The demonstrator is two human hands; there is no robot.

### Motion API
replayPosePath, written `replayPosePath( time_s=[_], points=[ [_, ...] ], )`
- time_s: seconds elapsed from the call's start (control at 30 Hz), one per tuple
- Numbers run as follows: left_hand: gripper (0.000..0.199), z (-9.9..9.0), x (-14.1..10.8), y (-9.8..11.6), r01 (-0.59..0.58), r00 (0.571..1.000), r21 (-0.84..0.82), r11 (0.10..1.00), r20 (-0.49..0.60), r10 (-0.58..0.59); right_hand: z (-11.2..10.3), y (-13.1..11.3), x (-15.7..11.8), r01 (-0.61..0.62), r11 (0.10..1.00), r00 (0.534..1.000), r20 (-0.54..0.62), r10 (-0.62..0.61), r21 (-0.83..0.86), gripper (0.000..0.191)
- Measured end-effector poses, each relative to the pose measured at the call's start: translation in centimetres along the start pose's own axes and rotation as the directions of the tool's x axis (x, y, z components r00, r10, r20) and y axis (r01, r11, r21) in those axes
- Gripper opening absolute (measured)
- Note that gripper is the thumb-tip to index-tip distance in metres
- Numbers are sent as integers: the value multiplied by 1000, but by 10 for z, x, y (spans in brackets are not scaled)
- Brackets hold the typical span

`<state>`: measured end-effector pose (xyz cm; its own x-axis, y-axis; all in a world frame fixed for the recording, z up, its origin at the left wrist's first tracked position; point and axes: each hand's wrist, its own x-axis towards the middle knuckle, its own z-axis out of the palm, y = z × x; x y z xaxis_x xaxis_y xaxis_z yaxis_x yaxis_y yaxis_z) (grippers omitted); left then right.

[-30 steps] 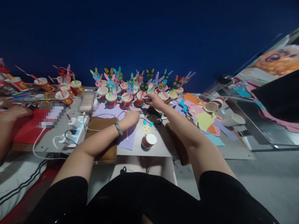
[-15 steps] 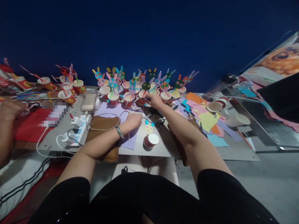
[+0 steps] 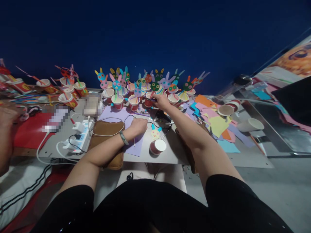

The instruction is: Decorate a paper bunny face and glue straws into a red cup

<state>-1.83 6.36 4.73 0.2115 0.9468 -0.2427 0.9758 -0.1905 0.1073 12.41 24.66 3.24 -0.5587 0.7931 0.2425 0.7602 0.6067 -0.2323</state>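
My right hand [image 3: 162, 102] reaches to the row of paper cups with its fingers closed around a dark, thin pen [image 3: 153, 99]. It is beside a red-and-white paper cup [image 3: 148, 103] that carries a green rabbit head [image 3: 155, 85]; whether the fingertips touch the cup I cannot tell. Closed and resting at the edge of a purple sheet [image 3: 132, 149], my left hand [image 3: 140, 125] hides whatever its fingers hold. Between my arms lies a yellow rabbit face [image 3: 155, 133] with blue ears. An upside-down paper cup [image 3: 157, 147] stands just in front of it.
Several cups with paper rabbits line the back. Coloured paper scraps [image 3: 217, 124] and cups lying on their sides [image 3: 251, 124] are at right. A brown pouch [image 3: 109, 129], power strip [image 3: 82, 136] and cables lie left. Another person's hand [image 3: 8, 118] is at far left.
The green rabbit head beside my right hand has shifted up and slightly right. My right hand has moved a little up and right, while my left hand stays in place.
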Motion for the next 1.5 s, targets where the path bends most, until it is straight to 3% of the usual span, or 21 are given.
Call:
replayPosePath(
  time_s=[0.47, 1.5],
  points=[
    [31, 3, 0, -1, 0, 1000, -7, 1000, -7, 0, -8, -7, 2, -8, 998, 998, 66, 12, -57, 32],
    [33, 0, -5, 1, -22, 999, 0, 1000, -28, 22, -11, -14, -3, -19, 1000, 997, 69, 21, -22, 37]
  ],
)
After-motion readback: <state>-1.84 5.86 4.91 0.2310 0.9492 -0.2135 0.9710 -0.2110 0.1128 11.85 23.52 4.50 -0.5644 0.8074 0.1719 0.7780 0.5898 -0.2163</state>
